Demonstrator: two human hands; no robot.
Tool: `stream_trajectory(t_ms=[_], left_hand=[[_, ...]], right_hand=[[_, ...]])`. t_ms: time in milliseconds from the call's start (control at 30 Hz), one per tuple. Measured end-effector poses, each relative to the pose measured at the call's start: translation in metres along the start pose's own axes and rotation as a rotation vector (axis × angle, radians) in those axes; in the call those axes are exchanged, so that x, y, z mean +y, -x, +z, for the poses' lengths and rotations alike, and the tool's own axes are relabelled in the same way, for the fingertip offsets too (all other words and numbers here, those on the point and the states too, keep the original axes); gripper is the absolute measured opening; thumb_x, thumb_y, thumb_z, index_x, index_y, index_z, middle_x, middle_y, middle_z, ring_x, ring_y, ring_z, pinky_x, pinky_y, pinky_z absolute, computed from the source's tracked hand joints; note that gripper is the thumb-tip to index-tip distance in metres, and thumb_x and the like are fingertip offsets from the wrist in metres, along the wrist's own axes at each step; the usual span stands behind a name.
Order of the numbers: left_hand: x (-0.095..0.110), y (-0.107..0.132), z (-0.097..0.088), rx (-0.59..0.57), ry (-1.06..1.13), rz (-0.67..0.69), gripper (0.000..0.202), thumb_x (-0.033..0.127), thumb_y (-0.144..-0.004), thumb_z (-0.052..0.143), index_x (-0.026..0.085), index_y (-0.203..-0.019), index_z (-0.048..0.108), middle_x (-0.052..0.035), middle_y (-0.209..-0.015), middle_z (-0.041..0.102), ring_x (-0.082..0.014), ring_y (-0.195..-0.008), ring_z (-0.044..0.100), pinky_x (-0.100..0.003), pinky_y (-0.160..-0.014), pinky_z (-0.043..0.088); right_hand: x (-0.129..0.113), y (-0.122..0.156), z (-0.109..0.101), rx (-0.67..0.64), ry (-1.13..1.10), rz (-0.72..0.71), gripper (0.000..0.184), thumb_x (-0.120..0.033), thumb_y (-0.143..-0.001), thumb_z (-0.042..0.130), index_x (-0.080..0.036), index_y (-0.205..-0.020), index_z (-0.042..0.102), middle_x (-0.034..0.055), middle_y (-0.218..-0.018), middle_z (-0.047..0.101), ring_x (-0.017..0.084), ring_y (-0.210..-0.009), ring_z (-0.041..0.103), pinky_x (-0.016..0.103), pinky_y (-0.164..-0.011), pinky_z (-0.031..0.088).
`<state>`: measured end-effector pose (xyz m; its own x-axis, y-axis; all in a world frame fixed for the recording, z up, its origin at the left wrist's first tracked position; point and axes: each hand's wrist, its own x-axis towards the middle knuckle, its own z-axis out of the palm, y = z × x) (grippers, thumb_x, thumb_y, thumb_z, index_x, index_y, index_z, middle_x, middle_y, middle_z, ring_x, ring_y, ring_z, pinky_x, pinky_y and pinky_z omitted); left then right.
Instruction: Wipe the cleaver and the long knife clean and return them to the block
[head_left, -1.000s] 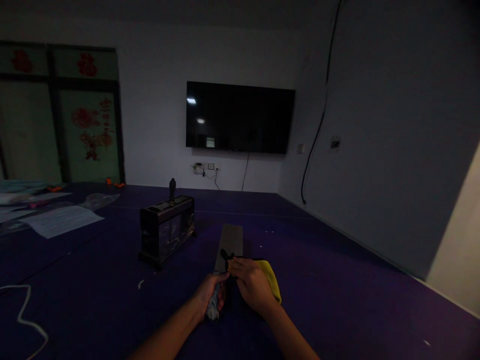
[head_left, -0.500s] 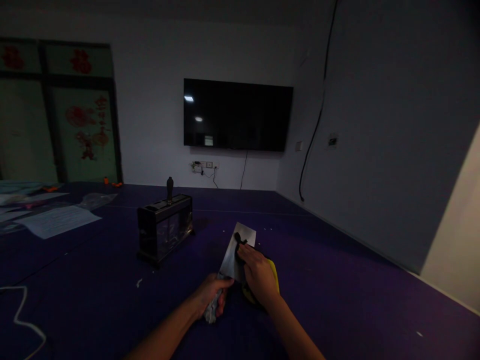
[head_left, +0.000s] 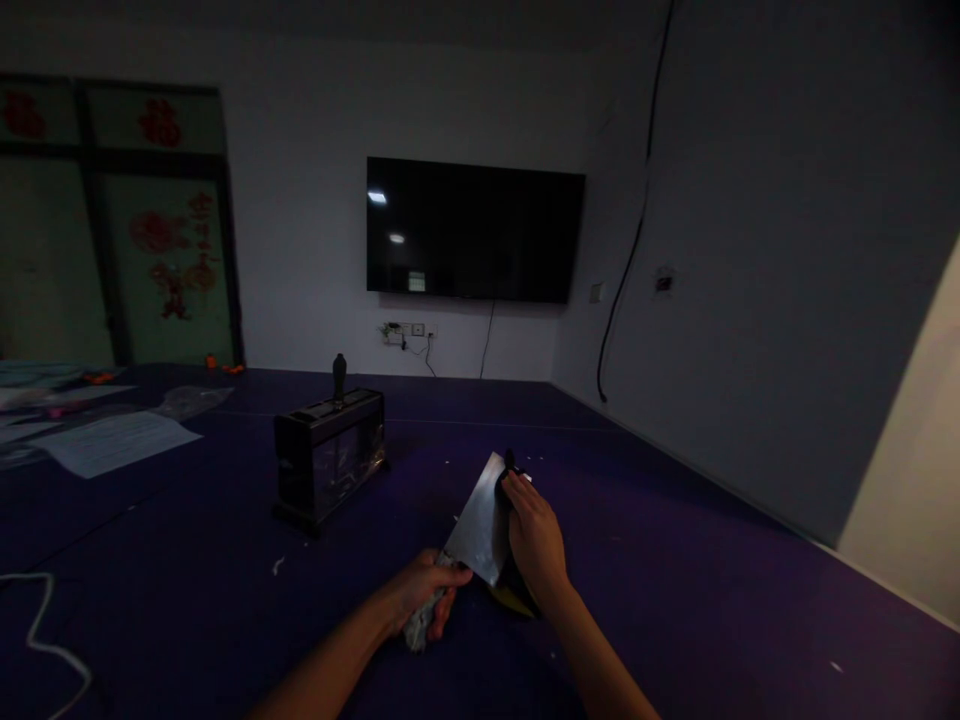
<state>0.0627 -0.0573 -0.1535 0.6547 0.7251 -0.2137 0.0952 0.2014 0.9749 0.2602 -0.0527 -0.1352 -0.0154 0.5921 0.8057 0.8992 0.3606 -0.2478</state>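
My left hand (head_left: pixel 429 592) is wrapped round the pale, wrapped-looking handle (head_left: pixel 417 630) of a kitchen cleaver, thumb near the base of the blade. The broad shiny cleaver blade (head_left: pixel 480 525) points up and away, tilted over the purple surface. My right hand (head_left: pixel 537 535) is closed over a black-and-yellow item (head_left: pixel 514 600) pressed along the blade's right side. This item is soft-edged and mostly hidden under the fingers, so I cannot tell its kind. Left of the hands stands a black knife block (head_left: pixel 330 455) with clear sides, a black handle (head_left: pixel 340 378) sticking up from its top.
The purple surface (head_left: pixel 675 600) carries small white scraps. Paper sheets (head_left: pixel 120 443) and clear plastic (head_left: pixel 195 402) lie at the left, with a white cable (head_left: pixel 56 645) nearer me. A television (head_left: pixel 476 230) hangs on the far wall; a dark cable (head_left: pixel 637 240) runs down the right wall.
My right hand and the black-and-yellow item have shifted rightward toward the blade's edge. The cleaver has turned slightly, showing more of its blade. My left hand has barely moved.
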Motion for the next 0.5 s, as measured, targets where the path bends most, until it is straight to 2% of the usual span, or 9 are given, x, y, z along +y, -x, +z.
stream_trajectory(t_ms=[333, 500], left_hand=[[-0.0018, -0.0007, -0.0021, -0.023, -0.059, 0.003, 0.048, 0.055, -0.060, 0.063, 0.016, -0.042, 0.043, 0.0016, -0.031, 0.040, -0.0106, -0.027, 0.043, -0.020, -0.030, 0.029], [-0.0056, -0.0043, -0.0032, -0.021, -0.070, 0.019, 0.047, 0.055, -0.060, 0.061, 0.017, -0.041, 0.042, 0.0017, -0.031, 0.040, -0.0110, -0.028, 0.043, -0.021, -0.030, 0.029]], right_hand=[[0.0032, -0.0011, -0.0009, 0.034, 0.009, 0.026, 0.051, -0.004, -0.075, 0.034, -0.017, -0.121, 0.053, 0.0091, -0.127, 0.051, 0.023, -0.125, 0.038, 0.045, -0.099, 0.037], [0.0014, 0.0003, 0.0004, -0.004, 0.029, -0.001, 0.049, -0.005, -0.075, 0.035, -0.016, -0.119, 0.055, 0.0088, -0.127, 0.052, 0.022, -0.123, 0.040, 0.045, -0.099, 0.037]])
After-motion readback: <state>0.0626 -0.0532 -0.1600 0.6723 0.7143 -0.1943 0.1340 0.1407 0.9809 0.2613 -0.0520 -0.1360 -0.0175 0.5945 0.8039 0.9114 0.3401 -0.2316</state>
